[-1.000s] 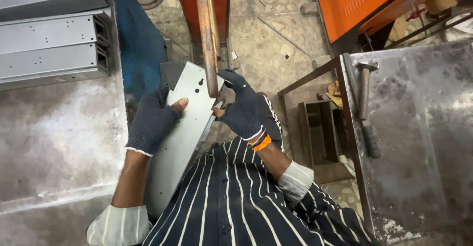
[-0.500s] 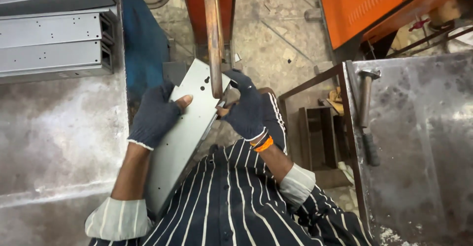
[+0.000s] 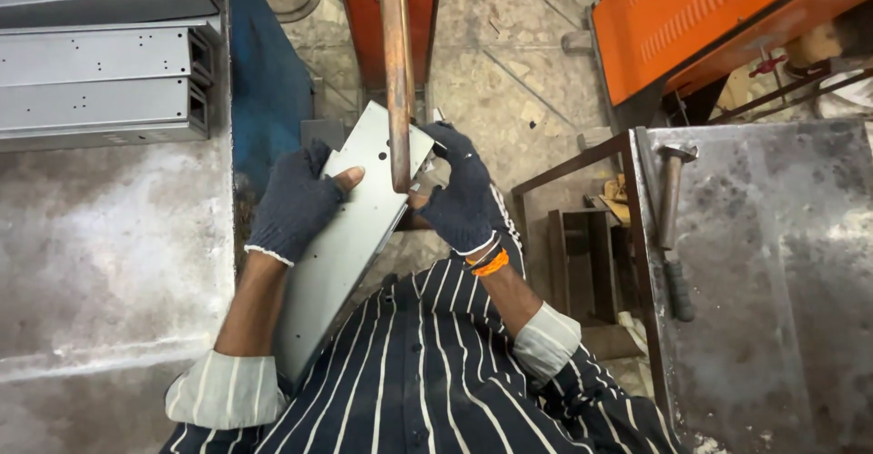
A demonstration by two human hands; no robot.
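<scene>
- My left hand (image 3: 298, 201) in its dark glove grips the left edge of the grey panel (image 3: 350, 240), thumb bare at the tip and pressed on the face.
- My right hand (image 3: 462, 190), gloved too, curls round the panel's far right corner, fingers closed on it, orange band at the wrist.
- The panel runs tilted from my lap up towards the far side, small holes dotted over its face.
- The copper rod (image 3: 396, 72) comes down from the far side and its tip sits right over the panel's far end, between my two hands; I cannot tell if it touches.
- Far left, a stack of grey channels (image 3: 100, 59) lies on the bench (image 3: 109, 263).
- On the right, a hammer (image 3: 671, 227) rests along the left edge of the steel table (image 3: 782, 281).
- Far right, an orange machine (image 3: 709, 18) stands; behind the rod an orange post (image 3: 359, 18).
</scene>
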